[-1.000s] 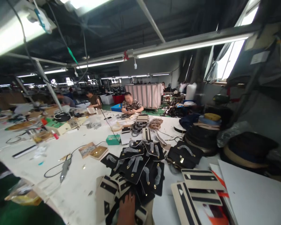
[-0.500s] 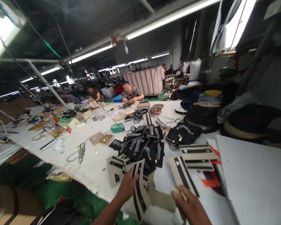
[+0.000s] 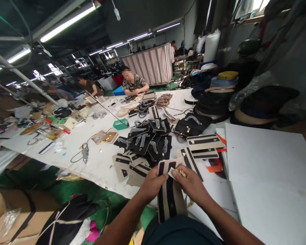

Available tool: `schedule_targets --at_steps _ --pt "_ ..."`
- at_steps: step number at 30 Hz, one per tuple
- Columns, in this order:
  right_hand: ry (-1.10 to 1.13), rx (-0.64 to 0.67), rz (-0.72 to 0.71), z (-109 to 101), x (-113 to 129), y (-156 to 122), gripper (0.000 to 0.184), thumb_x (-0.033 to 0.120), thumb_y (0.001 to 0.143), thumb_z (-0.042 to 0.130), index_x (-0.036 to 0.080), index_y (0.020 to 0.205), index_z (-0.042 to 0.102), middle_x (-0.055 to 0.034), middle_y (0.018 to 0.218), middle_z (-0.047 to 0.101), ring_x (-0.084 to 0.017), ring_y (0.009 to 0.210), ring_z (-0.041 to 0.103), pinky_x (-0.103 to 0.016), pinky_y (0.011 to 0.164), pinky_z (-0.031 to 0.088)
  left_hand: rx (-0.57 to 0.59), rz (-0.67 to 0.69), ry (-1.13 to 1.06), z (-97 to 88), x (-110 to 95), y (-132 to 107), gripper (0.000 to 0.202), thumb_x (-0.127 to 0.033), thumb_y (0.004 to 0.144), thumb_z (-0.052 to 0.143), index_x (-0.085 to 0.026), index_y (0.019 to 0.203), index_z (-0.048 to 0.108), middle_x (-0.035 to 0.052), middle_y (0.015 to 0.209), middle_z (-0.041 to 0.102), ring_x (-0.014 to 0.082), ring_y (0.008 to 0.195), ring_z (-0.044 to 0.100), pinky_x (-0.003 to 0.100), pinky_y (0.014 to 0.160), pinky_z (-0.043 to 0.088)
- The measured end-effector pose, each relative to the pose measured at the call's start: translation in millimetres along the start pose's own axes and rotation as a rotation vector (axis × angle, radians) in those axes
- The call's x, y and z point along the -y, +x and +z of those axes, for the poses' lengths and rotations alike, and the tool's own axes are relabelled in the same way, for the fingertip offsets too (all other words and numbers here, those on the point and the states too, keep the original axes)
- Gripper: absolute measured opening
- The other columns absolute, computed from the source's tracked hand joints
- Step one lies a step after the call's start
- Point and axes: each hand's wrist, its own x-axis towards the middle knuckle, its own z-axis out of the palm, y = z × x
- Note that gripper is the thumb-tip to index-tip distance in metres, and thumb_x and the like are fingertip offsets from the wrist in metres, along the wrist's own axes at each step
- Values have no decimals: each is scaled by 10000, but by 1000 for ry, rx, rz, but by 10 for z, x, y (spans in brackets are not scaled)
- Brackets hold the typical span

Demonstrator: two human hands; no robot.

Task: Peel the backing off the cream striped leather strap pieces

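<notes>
The beige panel (image 3: pixel 164 200) with black strips is held up in front of the person's body, at the table's near edge. The left hand (image 3: pixel 153 182) grips its upper left side; the right hand (image 3: pixel 190 178), well apart from it half a second ago, has come in and pinches a small white scrap (image 3: pixel 171 173) against or just over the panel's top. Work has apparently passed from gathering pieces to close two-handed handling. Beyond, more beige panels (image 3: pixel 121 166) and black flaps (image 3: pixel 141 142) lie heaped on the table (image 3: pixel 97 172).
</notes>
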Motion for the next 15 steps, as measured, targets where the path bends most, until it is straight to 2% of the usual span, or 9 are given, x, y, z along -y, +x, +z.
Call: schedule_targets --at_steps 2,5,9,11,15 --pt "0 -27 -5 -9 -39 25 393 568 937 596 217 767 552 69 612 485 -111 539 436 -223 514 353 -4 30 28 82 -48 29 407 -343 838 720 -142 1192 716 78 1016 779 249 929 721 326 815 575" --pt "-36 -59 -20 -20 -73 46 405 576 952 579 222 762 536 74 597 464 -113 522 423 -230 514 353 -77 89 83 187 -84 113 376 -377 812 769 -134 1098 742 85 1019 782 245 935 717 325 842 569" --pt "-165 -99 -118 -47 -42 83 397 545 1010 499 224 780 536 40 695 562 -151 657 548 -249 614 422 -193 132 159 264 -84 244 278 -340 767 796 -134 950 761 55 883 780 218 821 703 293 766 554" --pt "-253 -112 -185 -53 -36 125 366 496 1035 461 229 794 530 23 743 603 -168 713 586 -260 660 432 -219 157 170 281 -59 311 252 -336 774 781 -132 921 764 51 861 779 214 806 699 284 750 545" --pt "-516 -179 -228 32 -89 173 291 405 1040 444 236 825 545 -2 745 629 -178 669 585 -270 646 390 -265 152 118 227 104 570 246 -351 777 765 -125 873 757 64 850 777 216 777 698 286 724 540"
